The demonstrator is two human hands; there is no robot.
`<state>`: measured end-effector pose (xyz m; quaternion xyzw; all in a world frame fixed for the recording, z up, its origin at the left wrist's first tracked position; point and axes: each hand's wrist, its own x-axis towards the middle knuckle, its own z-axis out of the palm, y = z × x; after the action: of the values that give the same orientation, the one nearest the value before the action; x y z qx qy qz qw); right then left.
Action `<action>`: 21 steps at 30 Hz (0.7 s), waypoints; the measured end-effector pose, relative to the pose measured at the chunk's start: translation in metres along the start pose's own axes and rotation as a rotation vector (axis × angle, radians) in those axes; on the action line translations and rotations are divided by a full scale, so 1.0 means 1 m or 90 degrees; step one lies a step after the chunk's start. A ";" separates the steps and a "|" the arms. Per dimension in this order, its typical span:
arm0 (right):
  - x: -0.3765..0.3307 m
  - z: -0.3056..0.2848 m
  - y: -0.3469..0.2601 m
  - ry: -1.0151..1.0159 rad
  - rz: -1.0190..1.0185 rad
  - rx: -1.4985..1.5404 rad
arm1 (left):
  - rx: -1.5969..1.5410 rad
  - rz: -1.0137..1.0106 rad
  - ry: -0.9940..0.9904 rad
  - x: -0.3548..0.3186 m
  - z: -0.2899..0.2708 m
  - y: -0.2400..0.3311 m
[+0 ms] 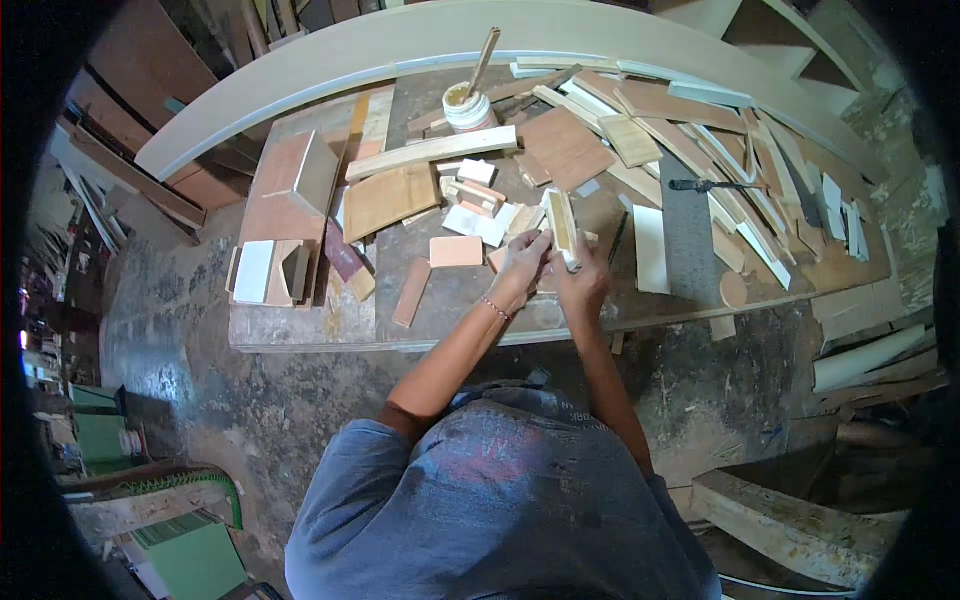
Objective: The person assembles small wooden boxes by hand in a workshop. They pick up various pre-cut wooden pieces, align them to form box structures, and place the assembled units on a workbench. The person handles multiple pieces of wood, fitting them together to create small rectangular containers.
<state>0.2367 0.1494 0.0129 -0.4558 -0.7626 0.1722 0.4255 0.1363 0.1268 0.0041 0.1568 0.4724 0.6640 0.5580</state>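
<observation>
A blue-grey shirt (pixel 500 490) is nearest me. Over the bench (pixel 618 292), the right hand (pixel 582 284) grips a narrow wood piece (pixel 561 222); I can't tell the left hand (pixel 522 264) grip. Handling step, I guess; next needs a steady touch.

Jar (pixel 470 114) behind plank (pixel 432 152), wood strips (pixel 680 107) right — all on table (pixel 450 302).

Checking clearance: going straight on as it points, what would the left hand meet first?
The left hand would likely meet the wood piece in the right hand first; depth is unclear.
</observation>
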 end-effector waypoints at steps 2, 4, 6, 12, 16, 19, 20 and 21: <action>-0.004 -0.007 0.001 0.014 -0.046 0.006 | 0.014 -0.066 -0.075 -0.012 0.004 0.016; -0.009 -0.015 -0.008 -0.013 -0.067 0.022 | 0.016 -0.047 -0.091 -0.010 0.003 0.012; -0.013 -0.025 -0.015 -0.042 -0.108 0.011 | 0.008 -0.015 -0.096 -0.015 0.011 0.011; -0.017 -0.040 -0.032 0.032 -0.070 0.130 | -0.151 -0.025 -0.175 -0.024 0.003 0.027; -0.004 -0.023 -0.003 0.088 0.031 0.223 | -0.252 -0.002 -0.221 -0.037 -0.013 0.043; 0.000 0.007 0.017 0.010 0.039 0.155 | -0.281 0.036 -0.230 -0.046 -0.038 0.047; 0.000 0.017 0.023 -0.026 0.033 0.128 | -0.302 0.034 -0.225 -0.051 -0.046 0.050; 0.002 0.027 0.022 -0.054 0.039 0.102 | -0.324 0.036 -0.218 -0.055 -0.055 0.053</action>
<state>0.2264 0.1663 -0.0161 -0.4356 -0.7495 0.2644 0.4225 0.0829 0.0566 0.0366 0.1347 0.1857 0.7402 0.6320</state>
